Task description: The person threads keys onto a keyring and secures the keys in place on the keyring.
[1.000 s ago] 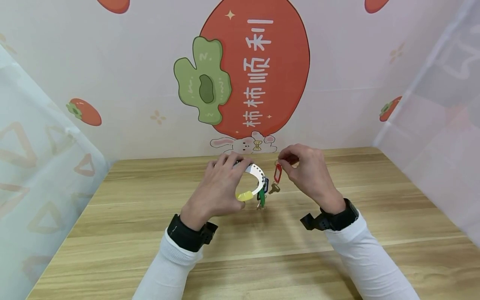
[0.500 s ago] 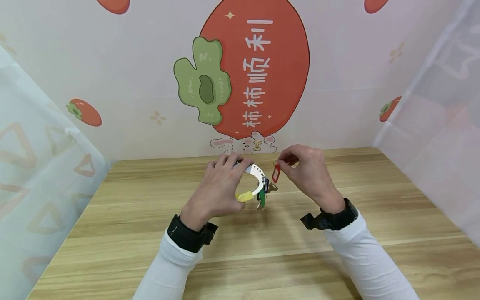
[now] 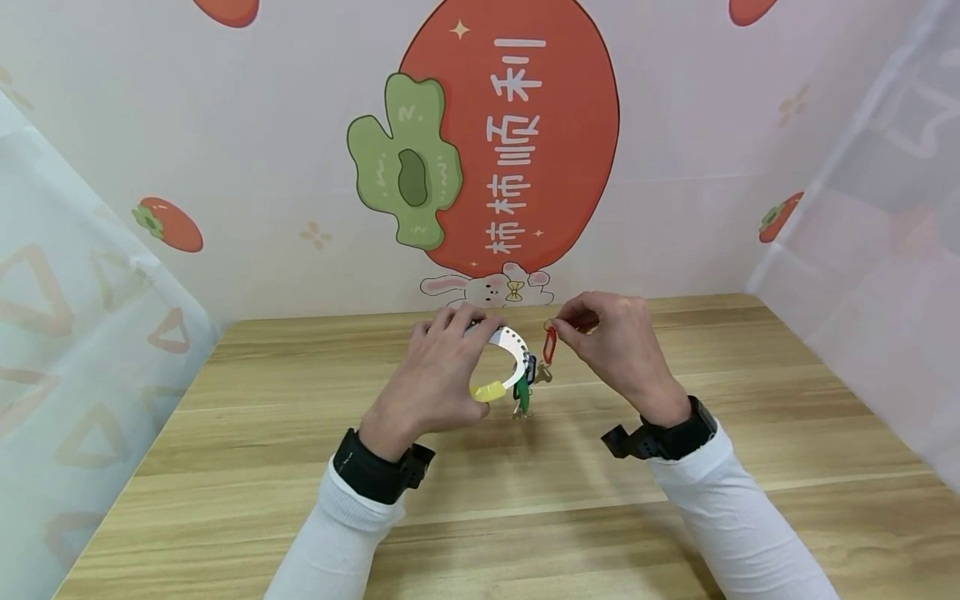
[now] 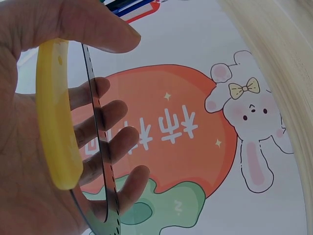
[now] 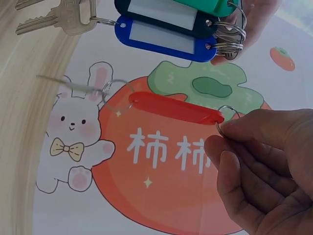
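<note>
My left hand (image 3: pixel 438 375) grips a perforated metal key hoop (image 3: pixel 517 343) by its yellow handle (image 4: pixel 58 117), the thumb across one end and the fingers behind the metal strip. From the hoop's right side hang a blue key tag (image 5: pixel 161 53), a dark key tag (image 5: pixel 203 28) and a green key tag (image 3: pixel 523 393), with keys (image 5: pixel 71 17). Just right of them, my right hand (image 3: pixel 618 342) pinches the small split ring (image 5: pixel 220 128) of a red key tag (image 5: pixel 176 107) between thumb and forefinger. A brass-coloured key (image 3: pixel 543 375) dangles from the red tag's other end, overlapping the hanging tags in the head view.
Both hands are above a wooden table (image 3: pixel 480 533). Behind it stands a white backdrop (image 3: pixel 285 125) printed with a large persimmon and a rabbit. White printed sheets (image 3: pixel 90 333) close in the left and right sides.
My right hand has shifted the red key tag slightly left, toward the hoop, and its key has swung nearer the other tags. The left hand and hoop have hardly moved.
</note>
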`<state>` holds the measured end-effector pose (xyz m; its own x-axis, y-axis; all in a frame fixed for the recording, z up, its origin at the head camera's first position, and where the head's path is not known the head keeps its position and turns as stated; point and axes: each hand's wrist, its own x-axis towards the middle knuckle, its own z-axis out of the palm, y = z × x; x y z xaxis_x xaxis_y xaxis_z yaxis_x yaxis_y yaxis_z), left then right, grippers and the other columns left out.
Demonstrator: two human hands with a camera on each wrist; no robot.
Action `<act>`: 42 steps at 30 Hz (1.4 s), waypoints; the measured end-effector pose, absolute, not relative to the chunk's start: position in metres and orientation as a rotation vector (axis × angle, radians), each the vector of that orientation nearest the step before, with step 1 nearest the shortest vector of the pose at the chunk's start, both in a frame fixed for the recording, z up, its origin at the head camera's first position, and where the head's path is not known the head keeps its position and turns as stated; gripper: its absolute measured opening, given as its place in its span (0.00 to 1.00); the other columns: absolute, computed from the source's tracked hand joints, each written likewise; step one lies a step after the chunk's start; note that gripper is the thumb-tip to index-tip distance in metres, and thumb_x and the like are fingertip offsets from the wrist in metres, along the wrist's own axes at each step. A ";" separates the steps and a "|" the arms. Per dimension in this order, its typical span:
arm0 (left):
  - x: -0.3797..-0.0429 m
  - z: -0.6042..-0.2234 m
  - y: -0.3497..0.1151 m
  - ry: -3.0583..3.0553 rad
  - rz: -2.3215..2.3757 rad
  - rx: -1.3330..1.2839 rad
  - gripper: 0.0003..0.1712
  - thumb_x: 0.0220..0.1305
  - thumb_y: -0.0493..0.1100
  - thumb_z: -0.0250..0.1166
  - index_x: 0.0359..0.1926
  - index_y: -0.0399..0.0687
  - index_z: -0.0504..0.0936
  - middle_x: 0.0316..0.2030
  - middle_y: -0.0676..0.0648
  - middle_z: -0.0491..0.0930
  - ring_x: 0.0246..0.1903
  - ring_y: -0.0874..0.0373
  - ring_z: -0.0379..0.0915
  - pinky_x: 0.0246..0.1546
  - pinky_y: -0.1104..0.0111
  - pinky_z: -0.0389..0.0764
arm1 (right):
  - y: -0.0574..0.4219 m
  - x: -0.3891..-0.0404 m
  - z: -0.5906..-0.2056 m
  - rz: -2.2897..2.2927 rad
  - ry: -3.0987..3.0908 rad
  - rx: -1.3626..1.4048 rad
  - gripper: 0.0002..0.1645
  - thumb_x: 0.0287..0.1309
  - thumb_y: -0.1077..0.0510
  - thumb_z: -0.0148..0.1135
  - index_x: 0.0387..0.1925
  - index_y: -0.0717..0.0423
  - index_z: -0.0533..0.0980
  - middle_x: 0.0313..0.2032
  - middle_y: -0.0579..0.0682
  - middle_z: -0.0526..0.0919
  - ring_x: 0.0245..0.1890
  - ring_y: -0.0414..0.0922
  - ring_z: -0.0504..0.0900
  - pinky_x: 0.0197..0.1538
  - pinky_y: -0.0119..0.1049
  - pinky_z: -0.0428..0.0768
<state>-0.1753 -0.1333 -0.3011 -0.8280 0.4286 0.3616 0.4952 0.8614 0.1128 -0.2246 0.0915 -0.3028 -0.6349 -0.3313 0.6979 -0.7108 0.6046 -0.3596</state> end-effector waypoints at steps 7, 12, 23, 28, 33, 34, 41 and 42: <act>-0.176 -0.302 -0.134 -2.709 -0.292 -0.690 0.50 0.28 0.51 0.73 0.60 0.56 0.66 0.56 0.49 0.65 0.55 0.50 0.59 0.52 0.49 0.62 | 0.091 -0.224 -0.302 0.862 -2.252 0.826 0.05 0.45 0.59 0.68 0.25 0.55 0.79 0.24 0.44 0.80 0.23 0.36 0.79 0.29 0.32 0.76; -0.176 -0.302 -0.134 -2.704 -0.287 -0.687 0.50 0.28 0.51 0.73 0.60 0.56 0.66 0.56 0.49 0.65 0.55 0.50 0.59 0.51 0.49 0.62 | 0.091 -0.223 -0.302 0.845 -2.261 0.874 0.05 0.44 0.59 0.69 0.25 0.54 0.79 0.24 0.43 0.80 0.24 0.35 0.78 0.30 0.31 0.76; -0.176 -0.302 -0.134 -2.687 -0.273 -0.688 0.49 0.28 0.52 0.73 0.60 0.56 0.67 0.56 0.50 0.65 0.55 0.51 0.59 0.51 0.50 0.62 | 0.087 -0.223 -0.305 0.862 -2.210 1.097 0.05 0.45 0.63 0.67 0.27 0.54 0.79 0.28 0.40 0.80 0.26 0.32 0.76 0.32 0.26 0.74; -0.177 -0.303 -0.133 -2.691 -0.260 -0.710 0.50 0.27 0.53 0.74 0.60 0.56 0.67 0.55 0.49 0.66 0.56 0.50 0.58 0.52 0.50 0.62 | 0.086 -0.224 -0.306 0.843 -2.196 1.132 0.05 0.44 0.64 0.67 0.26 0.53 0.79 0.27 0.40 0.79 0.27 0.32 0.77 0.32 0.26 0.74; -0.176 -0.304 -0.132 -2.680 -0.272 -0.738 0.50 0.28 0.52 0.74 0.60 0.56 0.67 0.55 0.50 0.67 0.57 0.50 0.57 0.53 0.50 0.61 | 0.085 -0.224 -0.306 0.805 -2.207 1.167 0.05 0.44 0.64 0.67 0.27 0.53 0.79 0.27 0.40 0.79 0.27 0.33 0.76 0.34 0.27 0.74; -0.176 -0.304 -0.132 -2.677 -0.275 -0.742 0.50 0.28 0.52 0.74 0.60 0.56 0.67 0.55 0.50 0.67 0.57 0.50 0.57 0.53 0.50 0.61 | 0.085 -0.223 -0.306 0.800 -2.211 1.174 0.05 0.44 0.64 0.67 0.27 0.53 0.79 0.27 0.40 0.79 0.28 0.33 0.76 0.34 0.27 0.74; -0.177 -0.304 -0.131 -2.670 -0.255 -0.744 0.49 0.27 0.52 0.74 0.59 0.56 0.68 0.55 0.51 0.67 0.57 0.50 0.57 0.53 0.50 0.61 | 0.083 -0.220 -0.305 0.762 -2.261 1.188 0.06 0.45 0.63 0.67 0.29 0.54 0.79 0.28 0.41 0.78 0.28 0.33 0.76 0.34 0.27 0.74; -0.177 -0.304 -0.130 -2.667 -0.251 -0.743 0.49 0.27 0.52 0.74 0.59 0.56 0.68 0.55 0.51 0.67 0.57 0.50 0.57 0.53 0.50 0.61 | 0.083 -0.220 -0.305 0.756 -2.268 1.188 0.06 0.45 0.63 0.67 0.29 0.55 0.78 0.28 0.41 0.78 0.28 0.33 0.76 0.34 0.28 0.74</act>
